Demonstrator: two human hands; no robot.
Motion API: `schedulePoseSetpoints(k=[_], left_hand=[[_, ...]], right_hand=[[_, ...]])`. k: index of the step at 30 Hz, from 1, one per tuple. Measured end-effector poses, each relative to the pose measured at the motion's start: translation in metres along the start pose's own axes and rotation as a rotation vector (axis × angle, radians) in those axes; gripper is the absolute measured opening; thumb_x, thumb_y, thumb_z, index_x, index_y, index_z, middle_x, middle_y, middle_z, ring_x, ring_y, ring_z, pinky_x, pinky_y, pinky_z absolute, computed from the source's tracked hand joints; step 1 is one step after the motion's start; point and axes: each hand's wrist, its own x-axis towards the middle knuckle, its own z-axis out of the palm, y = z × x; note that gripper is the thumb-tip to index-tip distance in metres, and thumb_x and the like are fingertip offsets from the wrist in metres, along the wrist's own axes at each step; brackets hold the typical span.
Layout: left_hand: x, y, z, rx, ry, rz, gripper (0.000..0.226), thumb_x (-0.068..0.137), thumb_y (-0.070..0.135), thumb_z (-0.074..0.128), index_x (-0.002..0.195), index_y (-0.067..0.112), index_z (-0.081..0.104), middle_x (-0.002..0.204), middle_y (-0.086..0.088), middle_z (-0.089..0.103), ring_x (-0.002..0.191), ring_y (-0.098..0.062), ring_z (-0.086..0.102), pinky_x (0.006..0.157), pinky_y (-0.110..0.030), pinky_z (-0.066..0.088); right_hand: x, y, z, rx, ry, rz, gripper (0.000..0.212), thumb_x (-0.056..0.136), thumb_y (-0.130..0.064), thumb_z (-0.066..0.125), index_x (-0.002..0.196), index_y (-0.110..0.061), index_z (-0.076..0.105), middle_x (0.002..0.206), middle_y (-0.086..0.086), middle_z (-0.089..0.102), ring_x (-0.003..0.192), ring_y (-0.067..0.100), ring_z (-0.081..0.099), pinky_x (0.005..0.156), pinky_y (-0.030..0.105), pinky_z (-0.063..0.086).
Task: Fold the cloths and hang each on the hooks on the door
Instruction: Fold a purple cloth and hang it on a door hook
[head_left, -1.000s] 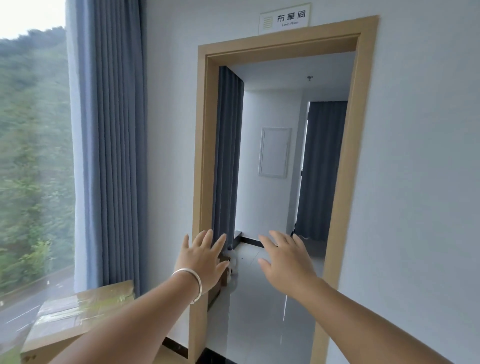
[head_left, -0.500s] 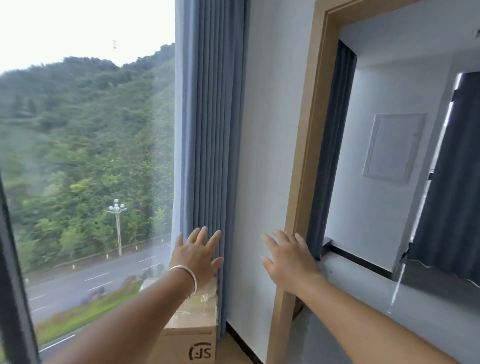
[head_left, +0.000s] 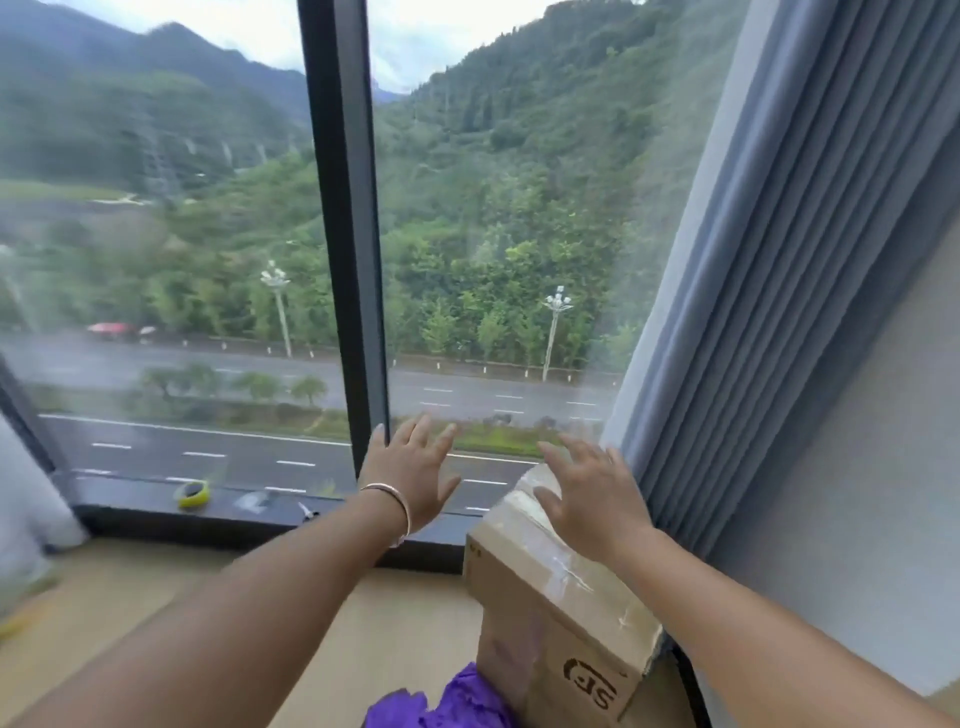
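Purple cloth (head_left: 441, 701) at bottom edge, on floor, touching front of cardboard box (head_left: 561, 613); only part in frame, so long axis can't be told. Cloth lies below and behind both hands, toward body. Left hand (head_left: 413, 478) spread wide, empty, raised before window frame (head_left: 345, 234). Right hand (head_left: 592, 499) spread wide, empty, above box top, beside curtain (head_left: 779, 312). Judgement: left hand slightly nearer cloth. Door and hooks not in view.
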Motion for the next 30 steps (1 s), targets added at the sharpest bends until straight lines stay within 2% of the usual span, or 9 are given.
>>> schedulePoseSetpoints(k=[5, 10, 14, 22, 27, 30], left_hand=[[-0.006, -0.007, 0.087, -0.006, -0.155, -0.147, 0.067, 0.096, 0.058, 0.027, 0.152, 0.03, 0.006, 0.159, -0.007, 0.017, 0.146, -0.023, 0.013, 0.116, -0.052, 0.012], [-0.024, 0.003, 0.195, -0.033, -0.312, -0.226, 0.066, 0.095, 0.057, 0.031, 0.152, 0.029, 0.012, 0.158, -0.008, 0.02, 0.145, -0.023, 0.017, 0.113, -0.05, 0.016], [-0.041, 0.019, 0.295, -0.072, -0.411, -0.239, 0.065, 0.095, 0.058, 0.03, 0.151, 0.028, 0.014, 0.156, -0.008, 0.023, 0.142, -0.024, 0.023, 0.11, -0.048, 0.02], [-0.117, 0.053, 0.496, -0.153, -0.636, -0.259, 0.064, 0.095, 0.055, 0.03, 0.151, 0.026, 0.015, 0.15, -0.008, 0.03, 0.135, -0.027, 0.03, 0.108, -0.047, 0.023], [-0.186, 0.07, 0.636, -0.207, -0.749, -0.313, 0.065, 0.095, 0.055, 0.031, 0.151, 0.027, 0.013, 0.152, -0.008, 0.026, 0.138, -0.026, 0.026, 0.11, -0.046, 0.023], [-0.22, 0.076, 0.71, -0.229, -0.787, -0.351, 0.065, 0.095, 0.057, 0.031, 0.151, 0.029, 0.013, 0.156, -0.007, 0.022, 0.142, -0.024, 0.021, 0.112, -0.047, 0.019]], right_hand=[[0.04, 0.0, 0.092, 0.054, -0.136, -0.134, 0.054, 0.097, -0.047, 0.038, 0.148, -0.032, 0.026, 0.156, 0.0, 0.026, 0.143, 0.018, 0.019, 0.117, 0.041, 0.008], [0.033, -0.008, 0.194, 0.095, -0.235, -0.218, 0.053, 0.092, -0.046, 0.048, 0.141, -0.03, 0.038, 0.149, 0.0, 0.037, 0.134, 0.022, 0.03, 0.11, 0.041, 0.019], [0.011, -0.01, 0.288, 0.071, -0.354, -0.266, 0.056, 0.093, -0.047, 0.047, 0.145, -0.028, 0.036, 0.151, 0.003, 0.036, 0.139, 0.019, 0.028, 0.115, 0.042, 0.016], [-0.062, -0.029, 0.488, 0.11, -0.572, -0.257, 0.055, 0.094, -0.045, 0.048, 0.144, -0.024, 0.038, 0.148, 0.004, 0.039, 0.136, 0.021, 0.033, 0.113, 0.042, 0.019], [-0.118, -0.04, 0.623, 0.113, -0.679, -0.264, 0.053, 0.093, -0.042, 0.051, 0.141, -0.02, 0.043, 0.143, 0.005, 0.044, 0.131, 0.023, 0.04, 0.108, 0.043, 0.028], [-0.143, -0.045, 0.694, 0.103, -0.728, -0.244, 0.053, 0.093, -0.043, 0.051, 0.141, -0.023, 0.041, 0.144, 0.003, 0.042, 0.133, 0.022, 0.038, 0.11, 0.043, 0.024]])
